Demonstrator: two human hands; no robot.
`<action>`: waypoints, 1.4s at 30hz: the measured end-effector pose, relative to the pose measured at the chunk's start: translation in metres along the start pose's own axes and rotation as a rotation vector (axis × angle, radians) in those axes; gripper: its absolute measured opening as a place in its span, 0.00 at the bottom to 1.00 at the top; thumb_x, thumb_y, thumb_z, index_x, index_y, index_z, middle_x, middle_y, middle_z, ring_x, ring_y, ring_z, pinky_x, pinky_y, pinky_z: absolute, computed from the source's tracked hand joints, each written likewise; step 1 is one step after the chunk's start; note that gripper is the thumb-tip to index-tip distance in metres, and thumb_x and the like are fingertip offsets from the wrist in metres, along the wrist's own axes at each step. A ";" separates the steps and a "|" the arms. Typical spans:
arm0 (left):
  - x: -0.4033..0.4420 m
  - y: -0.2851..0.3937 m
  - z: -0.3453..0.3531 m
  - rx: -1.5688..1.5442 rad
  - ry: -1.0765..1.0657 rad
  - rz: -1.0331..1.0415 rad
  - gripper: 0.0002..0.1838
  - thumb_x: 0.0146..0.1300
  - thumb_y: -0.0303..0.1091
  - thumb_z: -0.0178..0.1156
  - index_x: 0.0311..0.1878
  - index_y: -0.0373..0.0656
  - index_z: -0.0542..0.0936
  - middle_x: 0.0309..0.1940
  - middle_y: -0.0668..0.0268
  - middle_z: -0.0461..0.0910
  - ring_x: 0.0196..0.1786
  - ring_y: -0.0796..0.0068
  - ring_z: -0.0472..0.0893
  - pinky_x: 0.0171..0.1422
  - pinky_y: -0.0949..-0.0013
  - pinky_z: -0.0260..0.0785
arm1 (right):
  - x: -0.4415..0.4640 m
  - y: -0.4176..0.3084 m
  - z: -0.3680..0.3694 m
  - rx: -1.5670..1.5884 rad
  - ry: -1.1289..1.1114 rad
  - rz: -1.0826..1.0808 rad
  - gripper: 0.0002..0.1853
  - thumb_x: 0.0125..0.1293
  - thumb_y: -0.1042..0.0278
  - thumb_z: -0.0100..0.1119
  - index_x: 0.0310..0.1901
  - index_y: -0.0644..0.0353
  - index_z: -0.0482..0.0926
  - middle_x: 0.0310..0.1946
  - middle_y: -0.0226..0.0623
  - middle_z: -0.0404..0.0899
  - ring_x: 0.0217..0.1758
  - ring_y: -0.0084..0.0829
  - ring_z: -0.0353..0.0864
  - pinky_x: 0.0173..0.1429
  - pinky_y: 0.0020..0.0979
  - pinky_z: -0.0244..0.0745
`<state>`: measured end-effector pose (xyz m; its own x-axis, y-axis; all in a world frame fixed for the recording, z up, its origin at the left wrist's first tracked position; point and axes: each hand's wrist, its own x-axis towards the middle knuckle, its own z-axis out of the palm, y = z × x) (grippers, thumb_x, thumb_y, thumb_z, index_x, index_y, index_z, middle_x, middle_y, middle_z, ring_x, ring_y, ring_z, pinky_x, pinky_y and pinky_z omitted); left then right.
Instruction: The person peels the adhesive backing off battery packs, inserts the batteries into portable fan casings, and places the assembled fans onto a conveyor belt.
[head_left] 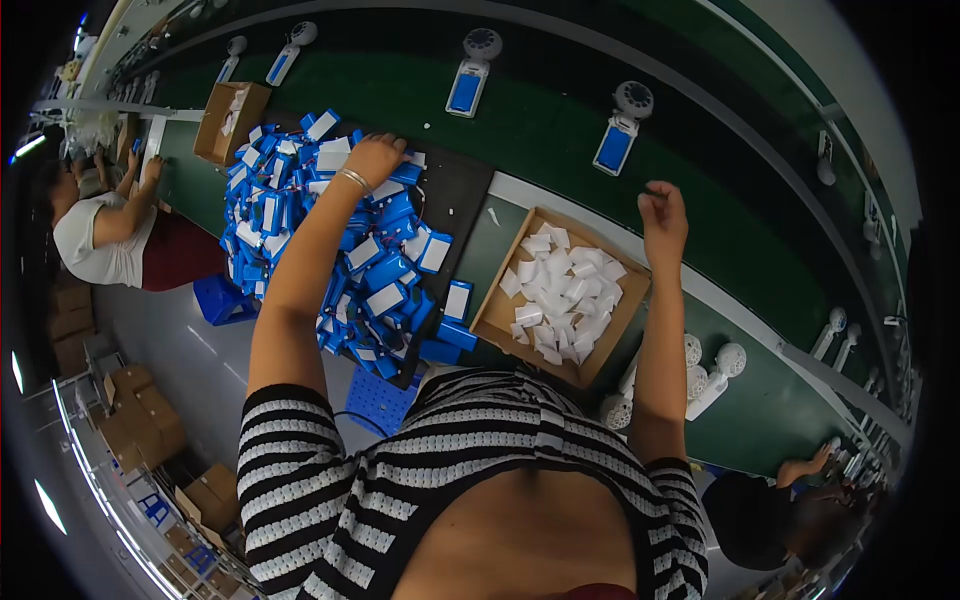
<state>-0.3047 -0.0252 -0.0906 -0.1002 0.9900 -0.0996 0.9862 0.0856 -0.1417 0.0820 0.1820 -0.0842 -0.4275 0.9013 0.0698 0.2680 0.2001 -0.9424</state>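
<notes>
My left hand [375, 158] is at the far edge of a big heap of blue battery packs [385, 270] with white labels. Its fingers bend down over the packs; their tips are partly hidden, and whether one is gripped does not show. My right hand [663, 212] is raised at the near edge of the green conveyor belt [545, 110], beyond the right corner of a cardboard tray [622, 345]. Its fingers curl in towards the thumb, and anything between them is too small to make out. White slips or pads [570, 285] lie piled in that tray.
White handheld fans [468, 75] with blue packs in their open handles lie along the belt. More white fans [718, 375] are at my right. A smaller cardboard box [228, 122] stands beyond the heap. One co-worker [110, 235] sits at far left, another [760, 515] at lower right.
</notes>
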 end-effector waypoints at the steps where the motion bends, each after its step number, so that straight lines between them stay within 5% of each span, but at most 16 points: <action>1: -0.002 0.004 0.001 -0.016 0.090 -0.134 0.12 0.57 0.39 0.53 0.38 0.40 0.75 0.36 0.54 0.77 0.40 0.57 0.77 0.47 0.61 0.69 | -0.013 0.001 -0.003 0.093 -0.025 0.046 0.10 0.56 0.76 0.56 0.41 0.60 0.72 0.33 0.32 0.71 0.37 0.20 0.72 0.41 0.22 0.68; 3: 0.000 0.009 -0.001 -0.029 0.178 -0.256 0.13 0.60 0.40 0.50 0.36 0.40 0.75 0.33 0.53 0.77 0.38 0.56 0.78 0.47 0.60 0.69 | -0.036 -0.004 -0.007 0.170 -0.022 0.016 0.10 0.56 0.76 0.56 0.40 0.61 0.71 0.32 0.30 0.72 0.37 0.19 0.72 0.41 0.21 0.68; 5: 0.015 0.027 -0.008 -0.436 0.348 -0.697 0.16 0.64 0.42 0.45 0.35 0.38 0.74 0.31 0.52 0.77 0.36 0.57 0.78 0.43 0.59 0.70 | -0.053 -0.014 -0.005 0.235 -0.020 -0.018 0.09 0.57 0.76 0.56 0.40 0.62 0.71 0.30 0.29 0.72 0.37 0.18 0.71 0.42 0.21 0.67; 6: 0.022 0.038 -0.016 -0.638 0.619 -0.702 0.19 0.65 0.47 0.43 0.36 0.39 0.74 0.28 0.53 0.77 0.34 0.60 0.79 0.36 0.58 0.70 | -0.059 -0.024 -0.001 0.295 -0.030 -0.036 0.09 0.57 0.77 0.56 0.40 0.62 0.71 0.31 0.29 0.73 0.37 0.19 0.72 0.43 0.20 0.67; 8: 0.029 0.090 -0.080 -1.871 0.504 -1.034 0.22 0.64 0.53 0.43 0.37 0.41 0.73 0.23 0.59 0.74 0.26 0.67 0.76 0.25 0.66 0.67 | -0.071 -0.048 0.008 0.344 -0.043 -0.049 0.09 0.56 0.78 0.56 0.39 0.62 0.71 0.34 0.32 0.74 0.37 0.20 0.73 0.43 0.20 0.68; 10: 0.024 0.136 -0.114 -2.510 0.014 -0.772 0.27 0.62 0.60 0.42 0.39 0.41 0.71 0.21 0.64 0.68 0.21 0.76 0.67 0.22 0.78 0.60 | -0.074 -0.080 0.013 0.167 -0.138 -0.105 0.10 0.55 0.79 0.57 0.39 0.62 0.70 0.36 0.31 0.74 0.37 0.20 0.73 0.43 0.21 0.69; 12: 0.017 0.180 -0.123 -2.817 -0.336 -0.314 0.30 0.60 0.61 0.43 0.38 0.38 0.70 0.20 0.65 0.68 0.20 0.78 0.64 0.20 0.82 0.55 | -0.070 -0.113 0.019 0.114 -0.104 -0.322 0.10 0.50 0.79 0.60 0.35 0.62 0.71 0.31 0.34 0.75 0.32 0.24 0.74 0.37 0.23 0.70; 16: 0.004 0.236 -0.132 -2.694 -0.437 -0.229 0.28 0.62 0.57 0.42 0.35 0.36 0.71 0.21 0.64 0.70 0.18 0.78 0.67 0.16 0.81 0.56 | -0.073 -0.122 0.009 -0.068 -0.047 -0.511 0.10 0.47 0.80 0.61 0.32 0.62 0.72 0.27 0.36 0.74 0.29 0.30 0.74 0.33 0.26 0.70; 19: 0.002 0.248 -0.145 -2.188 -0.160 -0.232 0.27 0.65 0.55 0.39 0.35 0.37 0.72 0.21 0.62 0.73 0.16 0.75 0.73 0.20 0.76 0.67 | -0.082 -0.124 0.001 -0.142 -0.035 -0.512 0.12 0.44 0.81 0.62 0.31 0.61 0.72 0.23 0.36 0.73 0.27 0.34 0.74 0.30 0.28 0.70; 25: 0.000 0.263 -0.153 -1.716 0.017 -0.208 0.26 0.67 0.52 0.36 0.30 0.37 0.71 0.19 0.64 0.72 0.17 0.78 0.70 0.20 0.78 0.64 | -0.086 -0.114 0.001 -0.112 0.018 -0.672 0.14 0.44 0.84 0.59 0.34 0.62 0.70 0.26 0.39 0.73 0.26 0.35 0.73 0.28 0.29 0.70; 29: 0.006 0.260 -0.131 -1.664 0.095 -0.346 0.27 0.67 0.51 0.37 0.28 0.37 0.73 0.20 0.64 0.73 0.18 0.78 0.71 0.21 0.75 0.63 | -0.086 -0.097 0.002 -0.080 -0.080 -0.770 0.16 0.44 0.86 0.57 0.36 0.62 0.68 0.29 0.41 0.74 0.27 0.38 0.73 0.29 0.32 0.70; 32: 0.005 0.259 -0.145 -2.051 -0.105 -0.447 0.26 0.67 0.49 0.38 0.28 0.36 0.74 0.20 0.62 0.73 0.20 0.75 0.72 0.24 0.70 0.62 | -0.083 -0.095 0.001 -0.091 -0.031 -0.764 0.16 0.44 0.86 0.57 0.36 0.62 0.67 0.29 0.41 0.75 0.29 0.40 0.73 0.31 0.33 0.70; 34: 0.003 0.259 -0.133 -1.559 0.089 -0.311 0.26 0.66 0.49 0.40 0.27 0.35 0.74 0.18 0.59 0.72 0.22 0.71 0.72 0.28 0.67 0.62 | -0.083 -0.098 0.001 -0.094 0.009 -0.729 0.15 0.44 0.86 0.56 0.35 0.63 0.67 0.30 0.42 0.75 0.30 0.41 0.73 0.31 0.34 0.70; 37: 0.002 0.255 -0.140 -1.258 0.146 -0.241 0.25 0.66 0.50 0.41 0.28 0.35 0.74 0.17 0.56 0.71 0.23 0.69 0.71 0.28 0.67 0.62 | -0.083 -0.103 0.003 -0.147 -0.070 -0.706 0.15 0.43 0.87 0.55 0.34 0.63 0.67 0.29 0.42 0.74 0.30 0.41 0.72 0.31 0.33 0.70; 40: -0.001 0.253 -0.119 -1.594 -0.073 -0.346 0.26 0.65 0.50 0.42 0.27 0.35 0.74 0.17 0.57 0.73 0.22 0.69 0.72 0.28 0.67 0.62 | -0.086 -0.093 0.007 -0.123 -0.086 -0.764 0.15 0.42 0.88 0.53 0.33 0.63 0.65 0.29 0.43 0.72 0.29 0.41 0.71 0.31 0.33 0.69; 42: 0.002 0.254 -0.114 -1.658 0.008 -0.458 0.26 0.65 0.51 0.41 0.27 0.35 0.74 0.18 0.58 0.73 0.22 0.69 0.73 0.28 0.68 0.63 | -0.090 -0.086 0.003 -0.059 -0.262 -0.757 0.09 0.45 0.80 0.53 0.31 0.63 0.66 0.32 0.41 0.70 0.35 0.41 0.69 0.42 0.36 0.67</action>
<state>-0.0394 0.0118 -0.0145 -0.3955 0.8535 -0.3392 -0.0473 0.3499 0.9356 0.0945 0.0823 -0.0104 -0.6983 0.3947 0.5971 -0.1337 0.7476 -0.6506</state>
